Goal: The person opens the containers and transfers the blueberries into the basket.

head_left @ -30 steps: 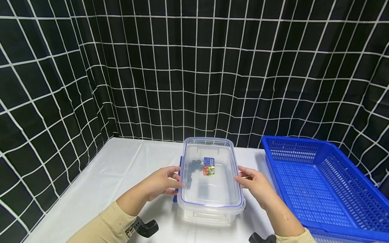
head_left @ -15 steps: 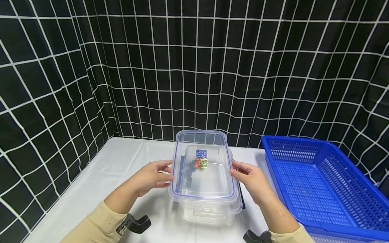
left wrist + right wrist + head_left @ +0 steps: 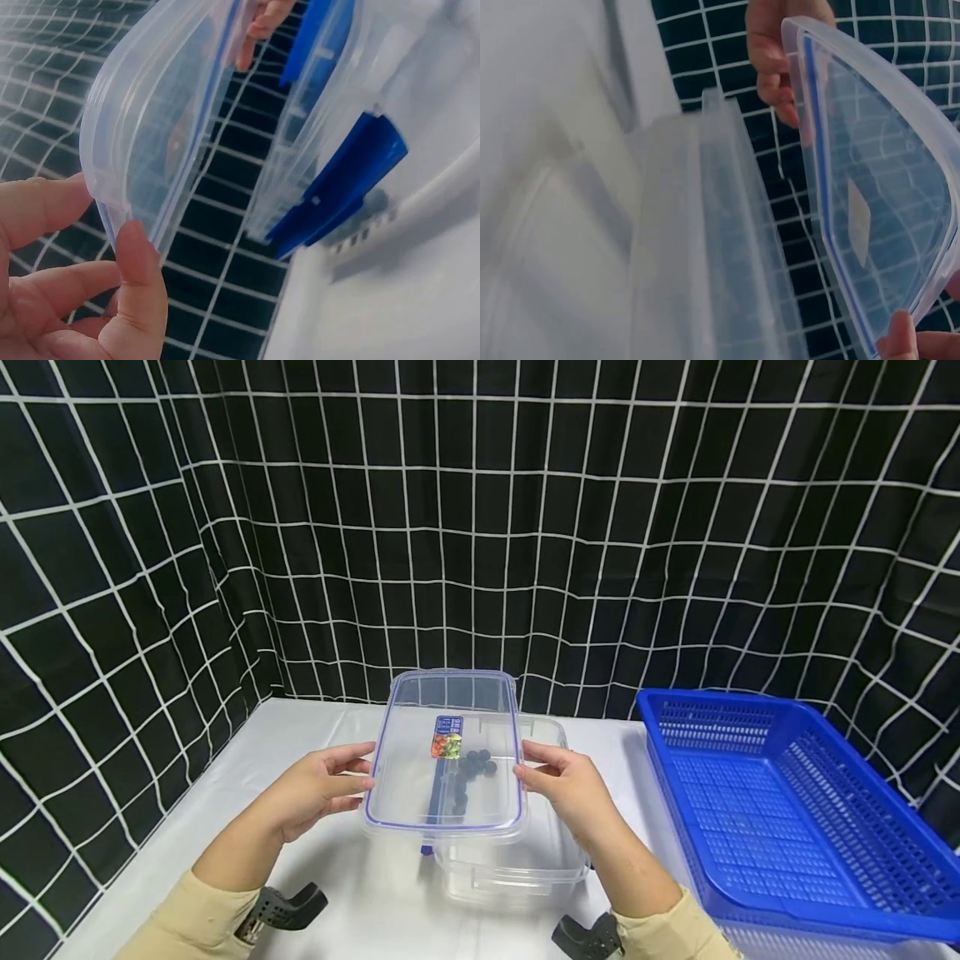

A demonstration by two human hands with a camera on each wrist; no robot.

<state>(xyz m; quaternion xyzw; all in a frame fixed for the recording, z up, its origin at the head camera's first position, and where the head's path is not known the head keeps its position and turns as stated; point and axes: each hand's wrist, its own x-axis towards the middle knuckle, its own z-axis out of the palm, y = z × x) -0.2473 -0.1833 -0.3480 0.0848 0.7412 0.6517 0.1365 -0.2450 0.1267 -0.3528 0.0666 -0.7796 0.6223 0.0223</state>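
A clear plastic lid point(image 3: 408, 789) with a blue seal and a colourful sticker point(image 3: 447, 737) is held up, tilted, between both hands. My left hand point(image 3: 315, 789) pinches its left edge; in the left wrist view the thumb and a finger grip the rim. My right hand point(image 3: 573, 793) pinches the right edge. Below and to the right of the lid, apart from it, a clear food container point(image 3: 517, 881) stands on the table. Dark round pieces point(image 3: 472, 766), several in a cluster like grapes, show through the lid. A blue latch point(image 3: 341, 184) hangs outward from the container's side.
A large blue plastic basket point(image 3: 765, 827) stands at the right of the white table point(image 3: 330, 893). Black curtain point(image 3: 480, 527) with a white grid encloses the back and sides.
Both hands have lifted the lid off the container and carried it to the left. The container's right part is now uncovered. The head view has shifted slightly.
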